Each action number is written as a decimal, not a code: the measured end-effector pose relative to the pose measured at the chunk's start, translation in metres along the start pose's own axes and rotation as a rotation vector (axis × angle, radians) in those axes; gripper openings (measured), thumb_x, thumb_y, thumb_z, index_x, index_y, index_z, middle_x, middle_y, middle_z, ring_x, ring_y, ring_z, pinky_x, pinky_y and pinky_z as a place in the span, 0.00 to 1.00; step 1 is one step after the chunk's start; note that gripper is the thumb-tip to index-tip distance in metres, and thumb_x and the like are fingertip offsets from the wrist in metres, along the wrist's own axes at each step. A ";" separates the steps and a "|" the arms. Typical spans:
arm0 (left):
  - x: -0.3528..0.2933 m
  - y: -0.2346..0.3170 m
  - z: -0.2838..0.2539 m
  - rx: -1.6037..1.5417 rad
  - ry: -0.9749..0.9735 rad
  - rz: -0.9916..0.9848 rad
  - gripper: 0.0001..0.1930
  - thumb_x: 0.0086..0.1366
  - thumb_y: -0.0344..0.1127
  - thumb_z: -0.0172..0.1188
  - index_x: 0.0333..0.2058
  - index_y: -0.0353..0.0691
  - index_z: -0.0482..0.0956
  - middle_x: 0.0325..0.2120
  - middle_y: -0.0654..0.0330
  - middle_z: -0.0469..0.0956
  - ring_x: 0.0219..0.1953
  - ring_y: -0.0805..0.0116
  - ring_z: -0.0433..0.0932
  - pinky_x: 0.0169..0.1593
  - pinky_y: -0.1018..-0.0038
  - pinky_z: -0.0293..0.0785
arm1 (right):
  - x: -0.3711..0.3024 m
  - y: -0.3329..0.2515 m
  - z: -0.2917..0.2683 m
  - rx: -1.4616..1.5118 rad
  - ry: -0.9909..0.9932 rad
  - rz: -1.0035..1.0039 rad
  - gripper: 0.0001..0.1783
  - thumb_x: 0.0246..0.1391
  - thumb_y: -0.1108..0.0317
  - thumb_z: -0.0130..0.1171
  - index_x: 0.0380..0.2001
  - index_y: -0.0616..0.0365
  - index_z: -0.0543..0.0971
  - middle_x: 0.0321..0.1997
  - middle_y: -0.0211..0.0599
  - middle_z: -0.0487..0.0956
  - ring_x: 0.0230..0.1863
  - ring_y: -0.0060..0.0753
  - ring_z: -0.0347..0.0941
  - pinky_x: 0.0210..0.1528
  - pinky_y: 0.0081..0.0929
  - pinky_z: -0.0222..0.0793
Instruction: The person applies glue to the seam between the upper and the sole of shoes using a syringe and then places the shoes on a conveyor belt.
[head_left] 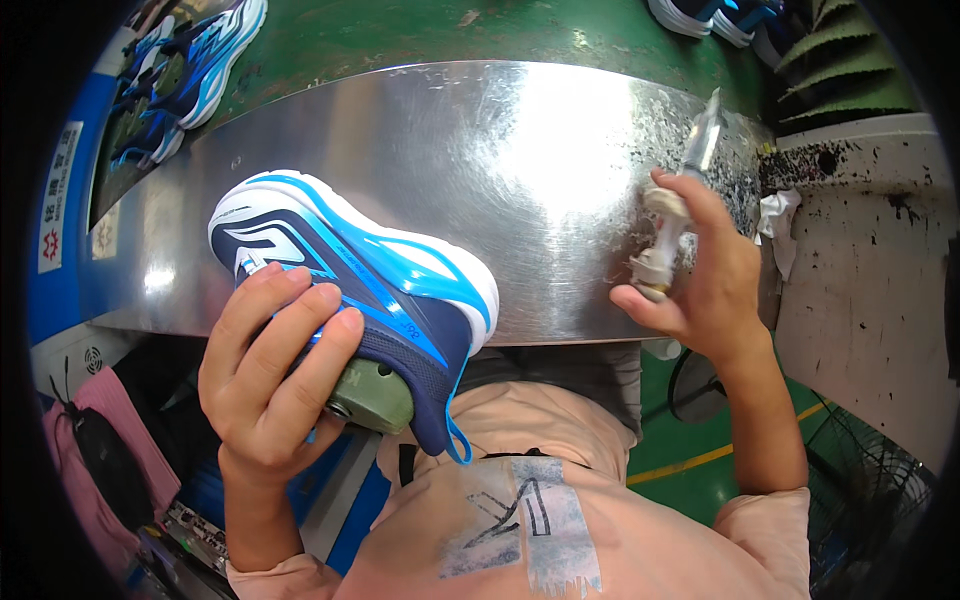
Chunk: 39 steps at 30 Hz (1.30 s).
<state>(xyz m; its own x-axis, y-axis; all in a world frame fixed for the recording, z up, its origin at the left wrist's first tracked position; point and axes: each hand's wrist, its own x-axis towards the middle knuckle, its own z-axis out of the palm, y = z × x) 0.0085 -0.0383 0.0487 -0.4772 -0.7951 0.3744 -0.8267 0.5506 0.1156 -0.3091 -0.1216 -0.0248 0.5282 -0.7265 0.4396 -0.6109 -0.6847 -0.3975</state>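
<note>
My left hand (275, 370) grips a running shoe (340, 250) by its upper, the fingers laid over the lacing side. Navy, light blue and white, the shoe lies tilted on its side with the thick white sole facing up and away. A green shoe last (372, 395) fills its collar, and a blue heel loop hangs below. Over the right part of the metal table, my right hand (705, 265) is closed around a syringe (703, 140) smeared with whitish residue. Its tip points up and away, while my thumb is at the plunger end. Shoe and syringe are well apart.
The shiny metal table (430, 130) is speckled with dark residue at right, near a crumpled white tissue (780, 225) on a stained pale panel (860, 280). More shoes (205, 70) stand on a green surface (400, 35) at far left; others (700, 18) are at far right.
</note>
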 end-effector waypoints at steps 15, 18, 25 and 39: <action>-0.049 0.006 0.011 0.159 0.073 0.038 0.11 0.61 0.36 0.58 0.42 0.42 0.74 0.43 0.54 0.75 0.48 0.50 0.75 0.50 0.54 0.76 | 0.000 -0.041 0.005 0.883 -0.067 0.312 0.68 0.20 0.37 0.77 0.60 0.63 0.55 0.42 0.36 0.68 0.45 0.30 0.70 0.48 0.28 0.67; -0.056 0.007 0.014 0.189 0.087 0.023 0.11 0.60 0.33 0.59 0.43 0.45 0.72 0.45 0.56 0.73 0.48 0.51 0.74 0.51 0.56 0.76 | 0.006 -0.040 0.013 0.822 -0.065 0.258 0.69 0.18 0.38 0.78 0.61 0.63 0.55 0.44 0.35 0.67 0.44 0.28 0.69 0.48 0.25 0.66; -0.024 -0.004 0.001 0.078 0.005 0.040 0.13 0.57 0.33 0.61 0.42 0.39 0.75 0.42 0.53 0.76 0.45 0.49 0.75 0.52 0.53 0.74 | -0.039 -0.009 0.012 0.525 0.162 0.276 0.59 0.24 0.41 0.78 0.56 0.66 0.64 0.47 0.46 0.73 0.42 0.37 0.74 0.46 0.30 0.70; 0.242 -0.157 0.107 -0.002 -0.235 -0.021 0.36 0.37 0.11 0.49 0.48 0.47 0.75 0.66 0.56 0.52 0.70 0.47 0.41 0.68 0.60 0.48 | -0.060 -0.009 -0.060 0.336 0.017 0.661 0.26 0.43 0.55 0.69 0.42 0.55 0.71 0.39 0.39 0.72 0.38 0.39 0.71 0.37 0.30 0.68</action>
<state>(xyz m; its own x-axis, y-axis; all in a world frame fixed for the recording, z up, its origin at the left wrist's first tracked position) -0.0093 -0.3445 0.0233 -0.5163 -0.8436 0.1476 -0.8367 0.5336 0.1231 -0.3705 -0.0683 0.0010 0.1012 -0.9943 0.0345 -0.5834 -0.0874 -0.8075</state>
